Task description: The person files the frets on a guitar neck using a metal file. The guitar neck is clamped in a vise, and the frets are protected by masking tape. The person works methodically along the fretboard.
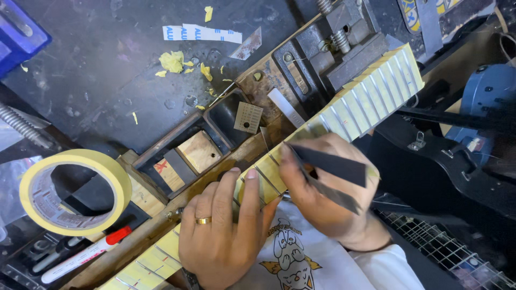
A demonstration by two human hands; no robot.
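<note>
Flanking hands point(269, 209), tape roll point(72, 190), red-capped marker point(86, 255), metal clamp point(338, 48)

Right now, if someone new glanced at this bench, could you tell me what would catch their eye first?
Most striking is the guitar neck running diagonally across the middle, its fretboard masked in yellow tape with bare metal frets between. The left hand, wearing a gold ring, presses on it, while the right hand holds a dark flat strip in its grip over the frets. At the left edge sits a big roll of yellow masking tape.
</note>
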